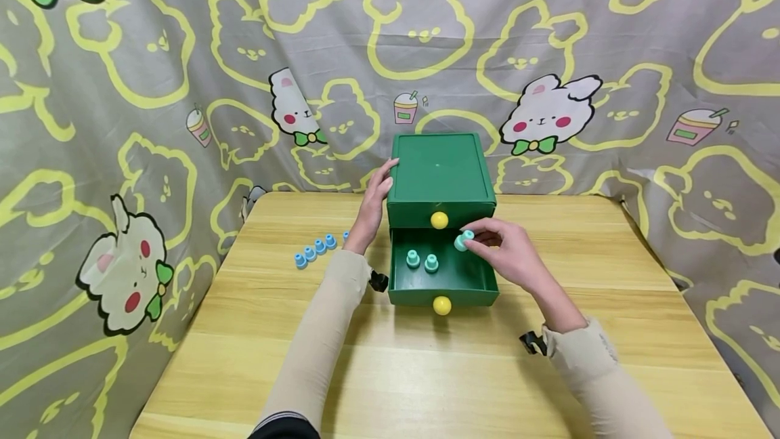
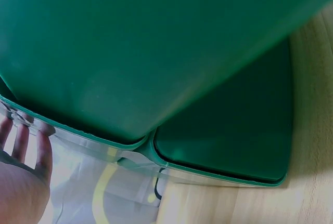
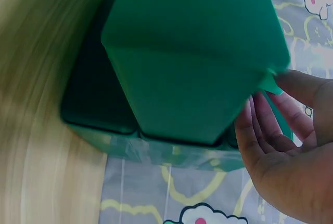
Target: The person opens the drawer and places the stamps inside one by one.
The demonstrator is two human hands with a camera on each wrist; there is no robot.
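A green cabinet (image 1: 441, 168) stands on the table with its middle drawer (image 1: 441, 298) pulled out toward me. Two small mint-green stepped pegs (image 1: 413, 259) stand upright side by side in that drawer. My right hand (image 1: 508, 249) pinches another mint-green peg (image 1: 464, 240) between thumb and fingers, tilted, over the drawer's right rear part. In the right wrist view that peg (image 3: 271, 84) is largely hidden behind the drawer wall. My left hand (image 1: 369, 212) rests with extended fingers against the cabinet's left side; the left wrist view shows these fingers (image 2: 44, 154) along the edge.
A row of several blue pegs (image 1: 319, 246) stands on the table left of the cabinet, partly behind my left hand. Yellow round knobs (image 1: 439, 220) stick out from the drawer fronts. A patterned curtain (image 1: 341, 32) hangs behind the wooden table (image 1: 439, 385).
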